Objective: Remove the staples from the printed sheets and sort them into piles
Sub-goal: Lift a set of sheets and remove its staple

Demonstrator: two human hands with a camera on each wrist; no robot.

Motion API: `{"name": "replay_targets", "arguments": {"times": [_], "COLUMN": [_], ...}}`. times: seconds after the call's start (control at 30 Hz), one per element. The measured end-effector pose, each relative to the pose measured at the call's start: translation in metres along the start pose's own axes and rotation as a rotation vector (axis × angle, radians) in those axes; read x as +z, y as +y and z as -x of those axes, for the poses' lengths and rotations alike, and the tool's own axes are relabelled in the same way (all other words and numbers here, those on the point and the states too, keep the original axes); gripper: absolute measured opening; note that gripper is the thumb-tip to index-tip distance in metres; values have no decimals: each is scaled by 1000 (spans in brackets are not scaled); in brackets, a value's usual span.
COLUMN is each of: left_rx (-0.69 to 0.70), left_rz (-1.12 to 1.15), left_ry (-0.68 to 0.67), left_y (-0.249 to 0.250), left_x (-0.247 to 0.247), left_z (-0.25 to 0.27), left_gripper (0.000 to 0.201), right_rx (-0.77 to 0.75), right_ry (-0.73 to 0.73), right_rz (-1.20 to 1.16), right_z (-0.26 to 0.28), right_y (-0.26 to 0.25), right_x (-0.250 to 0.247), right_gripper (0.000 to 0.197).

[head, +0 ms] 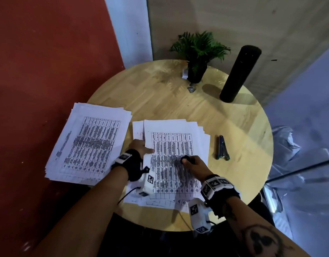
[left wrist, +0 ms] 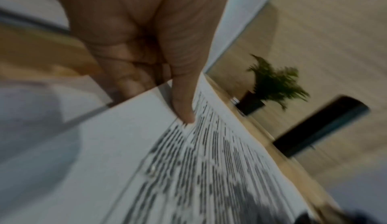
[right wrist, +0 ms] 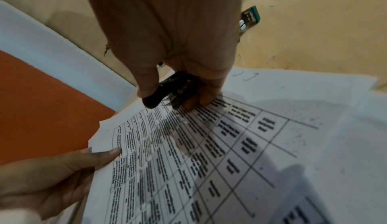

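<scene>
Head view: my left hand pinches the left edge of the top printed sheet on the near pile; a second pile lies left. My right hand grips a black staple remover.

Left wrist view: my thumb lies on the sheet.

Right wrist view: the remover's claws touch the sheet.

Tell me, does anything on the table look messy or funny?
Yes. The pile of white printed sheets on the left hangs over the edge of the round wooden table. The sheets in the middle pile are fanned out unevenly, not squared up.
</scene>
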State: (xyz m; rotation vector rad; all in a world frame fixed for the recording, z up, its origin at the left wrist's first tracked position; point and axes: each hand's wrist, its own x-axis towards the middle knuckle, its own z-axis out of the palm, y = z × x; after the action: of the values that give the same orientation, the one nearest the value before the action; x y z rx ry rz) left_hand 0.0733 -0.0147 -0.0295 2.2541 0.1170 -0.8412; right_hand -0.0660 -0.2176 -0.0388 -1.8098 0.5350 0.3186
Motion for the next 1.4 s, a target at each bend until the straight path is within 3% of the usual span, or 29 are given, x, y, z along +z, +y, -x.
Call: {"name": "replay_targets", "arguments": {"times": [0.17, 0.37, 0.5, 0.6, 0.8, 0.9, 1.0, 1.1, 1.17, 1.23, 1.3, 1.4], "left_rx": [346, 565, 580, 622, 771, 812, 788, 773, 857, 948, 970, 968], "left_rz": [202, 358, 539, 636, 552, 521, 392, 450, 538, 611, 638, 653], "left_ry": [229, 377, 365, 298, 299, 324, 530, 785, 737, 546, 430, 430], "left_y": [11, 42, 54, 62, 74, 77, 77, 83, 99, 116, 131, 145], "left_x": [3, -10, -19, -25, -45, -55, -72, -93, -108, -119, -123, -122], "left_z": [39, 89, 104, 121, 152, 168, 182, 200, 219, 233, 244, 259], "left_gripper": [26, 12, 25, 24, 23, 12, 35, 63, 80, 83, 74, 48], "right_rx": [-34, -458, -689, -746, -768, -796, -817, -869, -894, -909, -928, -957], "right_ry": [156, 323, 293, 187, 29, 38, 73, 82, 79, 73, 72, 78], "right_rz": [-112, 131, 403, 590, 606, 606, 629, 645, 651, 639, 618, 592], "right_z": [18, 56, 82, 92, 120, 137, 154, 169, 178, 185, 191, 198], "right_y": [-26, -123, -180, -206, -241, -252, -262, -270, -274, -277, -280, -284], "right_x": [-27, -75, -94, -101, -104, -105, -108, -112, -113, -113, -113, -113], "right_gripper": [29, 41, 43, 47, 43, 42, 43, 43, 43, 43, 44, 45]}}
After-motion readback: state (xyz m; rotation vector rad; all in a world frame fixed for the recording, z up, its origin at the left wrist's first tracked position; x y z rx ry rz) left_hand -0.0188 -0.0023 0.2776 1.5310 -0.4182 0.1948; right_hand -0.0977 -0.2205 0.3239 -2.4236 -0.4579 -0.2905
